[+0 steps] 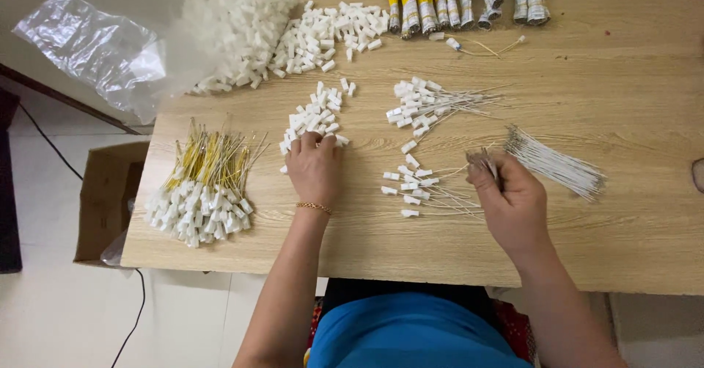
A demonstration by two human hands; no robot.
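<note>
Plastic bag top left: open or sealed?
Open. The clear plastic bag lies flat on the table, white connectors spilling from its mouth onto the wood.

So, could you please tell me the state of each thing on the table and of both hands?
Left hand: palm down, fingertips on the loose white connectors.
Right hand: pinching a few thin wires.
Plastic bag: open, white connectors spilling out.
White wire bundle: lying loose, fanned.
Yellow wired connectors: piled at left.
White wired connectors: spread between the hands.
</note>
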